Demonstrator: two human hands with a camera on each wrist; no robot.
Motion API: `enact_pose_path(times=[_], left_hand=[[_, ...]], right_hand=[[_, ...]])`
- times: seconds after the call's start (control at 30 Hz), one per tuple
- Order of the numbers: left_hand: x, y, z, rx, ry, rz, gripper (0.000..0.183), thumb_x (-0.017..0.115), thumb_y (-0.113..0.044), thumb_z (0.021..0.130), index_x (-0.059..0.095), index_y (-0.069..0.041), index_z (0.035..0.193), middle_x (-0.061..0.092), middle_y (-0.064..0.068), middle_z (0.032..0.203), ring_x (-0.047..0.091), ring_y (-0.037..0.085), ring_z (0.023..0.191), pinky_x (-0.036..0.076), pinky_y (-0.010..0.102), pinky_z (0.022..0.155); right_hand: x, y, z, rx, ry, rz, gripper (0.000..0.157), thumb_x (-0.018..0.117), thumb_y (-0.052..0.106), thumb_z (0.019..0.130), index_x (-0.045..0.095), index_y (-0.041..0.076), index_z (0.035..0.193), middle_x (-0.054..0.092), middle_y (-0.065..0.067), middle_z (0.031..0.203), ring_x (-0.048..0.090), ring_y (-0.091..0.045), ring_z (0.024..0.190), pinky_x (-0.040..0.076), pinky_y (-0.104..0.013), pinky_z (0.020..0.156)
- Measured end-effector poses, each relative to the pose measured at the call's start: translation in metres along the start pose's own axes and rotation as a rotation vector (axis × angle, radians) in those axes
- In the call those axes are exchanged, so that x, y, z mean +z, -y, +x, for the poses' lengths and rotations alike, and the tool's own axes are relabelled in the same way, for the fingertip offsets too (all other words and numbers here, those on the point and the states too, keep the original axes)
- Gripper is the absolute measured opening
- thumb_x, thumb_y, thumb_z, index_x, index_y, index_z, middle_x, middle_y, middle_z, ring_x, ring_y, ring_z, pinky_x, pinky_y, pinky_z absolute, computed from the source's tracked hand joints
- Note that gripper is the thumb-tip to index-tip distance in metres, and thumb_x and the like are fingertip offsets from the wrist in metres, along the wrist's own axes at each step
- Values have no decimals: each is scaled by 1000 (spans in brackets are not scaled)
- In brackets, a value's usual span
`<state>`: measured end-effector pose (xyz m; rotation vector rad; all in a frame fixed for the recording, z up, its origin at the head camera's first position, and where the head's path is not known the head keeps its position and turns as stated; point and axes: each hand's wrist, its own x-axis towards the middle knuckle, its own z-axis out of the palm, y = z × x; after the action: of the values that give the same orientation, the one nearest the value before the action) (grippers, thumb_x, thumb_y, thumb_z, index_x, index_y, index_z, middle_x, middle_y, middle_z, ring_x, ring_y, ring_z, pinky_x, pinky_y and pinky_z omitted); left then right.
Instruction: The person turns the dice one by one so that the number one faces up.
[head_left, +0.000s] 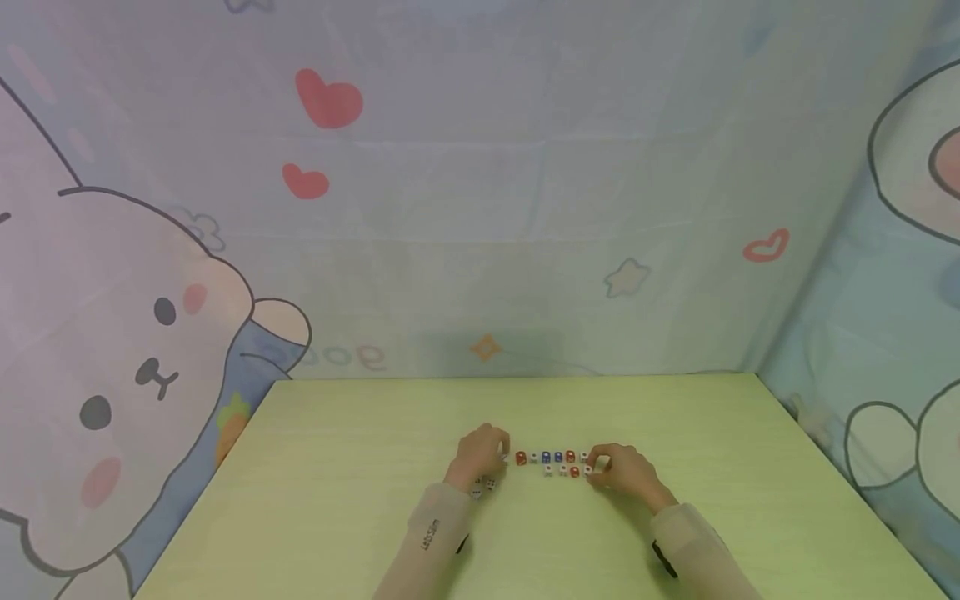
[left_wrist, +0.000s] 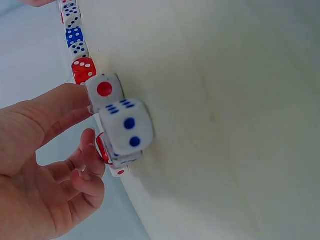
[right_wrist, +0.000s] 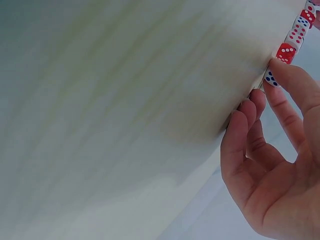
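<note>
Small white, red and blue dice stand in two short rows between the hands, among them a red die [head_left: 521, 458] and a blue die [head_left: 546, 457]. At the left end of the back row, my left hand [head_left: 482, 452] holds a white die [head_left: 506, 457] between thumb and finger; its other fingers curl loosely in the left wrist view. My right hand [head_left: 628, 472] is at the right end, where thumb and finger pinch a white die [right_wrist: 271, 78] with blue pips. A red die [right_wrist: 285, 53] sits right beside it.
Apart from the rows, a few white dice [head_left: 476, 492] lie near the left wrist; one white die [left_wrist: 127, 128] looms close in the left wrist view. All rest on a pale yellow-green table [head_left: 360, 433]. A printed cloth [head_left: 465, 192] hangs behind its far edge.
</note>
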<state>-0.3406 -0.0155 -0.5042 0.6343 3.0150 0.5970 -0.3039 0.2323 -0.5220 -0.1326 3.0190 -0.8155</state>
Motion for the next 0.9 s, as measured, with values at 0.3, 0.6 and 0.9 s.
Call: enact_pose_path(times=[0.3, 0.6, 0.9], left_hand=[[-1, -2, 1, 18, -10, 2, 12, 65, -2, 69, 65, -9, 80, 54, 7, 85, 47, 17, 72, 41, 35, 63], [-4, -2, 1, 12, -13, -35, 13, 69, -7, 70, 65, -11, 82, 55, 7, 89, 50, 19, 76, 44, 37, 66], [-2, -1, -1, -10, 0, -30, 9, 69, -10, 73, 64, -10, 81, 55, 8, 91, 50, 20, 77, 44, 39, 69]], right_hand=[[-2, 5, -1, 7, 6, -1, 14, 73, 20, 71, 62, 21, 81, 61, -1, 76, 50, -13, 63, 36, -27, 51], [-7, 0, -4, -69, 11, 17, 16, 72, 27, 72, 62, 19, 81, 60, -3, 74, 49, -13, 61, 36, -27, 49], [-2, 3, -2, 10, 13, 11, 14, 72, 19, 72, 62, 20, 81, 61, -2, 76, 51, -13, 64, 36, -27, 50]])
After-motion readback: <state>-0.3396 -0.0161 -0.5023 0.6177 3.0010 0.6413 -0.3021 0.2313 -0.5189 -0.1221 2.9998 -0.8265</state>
